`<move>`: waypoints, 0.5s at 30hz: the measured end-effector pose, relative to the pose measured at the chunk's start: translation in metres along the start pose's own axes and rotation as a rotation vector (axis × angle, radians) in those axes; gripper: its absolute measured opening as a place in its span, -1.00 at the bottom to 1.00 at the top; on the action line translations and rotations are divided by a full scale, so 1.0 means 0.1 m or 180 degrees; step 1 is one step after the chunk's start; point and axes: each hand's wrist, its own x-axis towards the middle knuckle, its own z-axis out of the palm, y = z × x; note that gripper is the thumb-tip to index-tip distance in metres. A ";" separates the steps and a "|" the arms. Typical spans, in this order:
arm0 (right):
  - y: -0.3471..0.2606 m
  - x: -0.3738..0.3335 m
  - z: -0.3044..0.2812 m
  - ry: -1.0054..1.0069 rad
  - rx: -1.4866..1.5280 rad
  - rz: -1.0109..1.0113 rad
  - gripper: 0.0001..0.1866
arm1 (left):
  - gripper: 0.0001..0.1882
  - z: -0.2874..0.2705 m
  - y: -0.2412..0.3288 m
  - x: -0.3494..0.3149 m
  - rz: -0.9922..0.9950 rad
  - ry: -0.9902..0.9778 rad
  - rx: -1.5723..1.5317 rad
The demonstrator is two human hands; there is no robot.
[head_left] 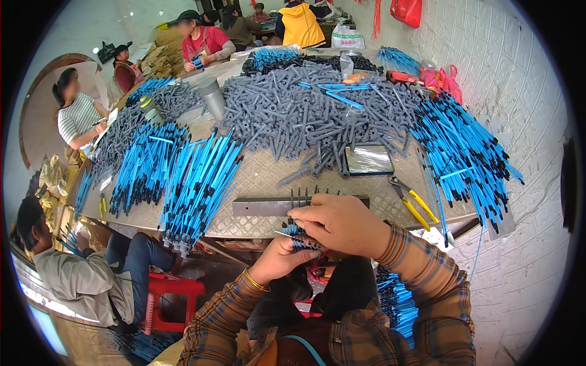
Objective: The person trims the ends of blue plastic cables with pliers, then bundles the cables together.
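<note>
Over the lap, at the worktop's near edge, the left hand [278, 257] closes around a small bundle of blue-and-black pieces [303, 243]. The right hand [342, 224] is close above it, fingertips at the bundle's upper end; whether they pinch a piece or only touch, I cannot tell. A good hold here is snug without crushing, with the left thumb across the pieces so none slips while the right fingertips work on one at a time.

Just beyond, a dark metal bar [262, 207] with thin upright pins lies on the worktop [259, 174]; the right knuckles are best kept clear of those points. Yellow-handled pliers [414, 204] lie to the right, within easy reach. Bundles of blue rods [201, 183] flank the bar on the left, and a broad heap of grey plastic parts [293, 113] spreads behind.
</note>
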 end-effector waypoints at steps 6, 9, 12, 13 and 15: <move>-0.06 0.05 -0.04 -0.0119 -0.0318 0.0152 -0.82 | -0.77 -0.02 -0.04 0.03 0.0118 0.0005 0.0162; -0.11 0.08 -0.01 -0.0099 -0.0390 0.0016 -0.83 | -0.78 -0.01 -0.02 -0.01 0.0148 0.0071 0.0274; -0.13 0.07 -0.02 -0.0121 -0.0592 -0.0150 -0.83 | -0.80 0.04 -0.02 -0.02 0.0131 0.0233 0.0502; -0.17 0.09 -0.01 -0.0190 -0.0612 -0.0210 -0.84 | -0.80 0.03 -0.08 -0.06 0.0241 0.0157 0.0600; -0.19 0.05 -0.01 -0.0068 -0.0403 -0.0330 -0.83 | -0.80 -0.01 -0.06 -0.08 0.0387 0.0131 0.0721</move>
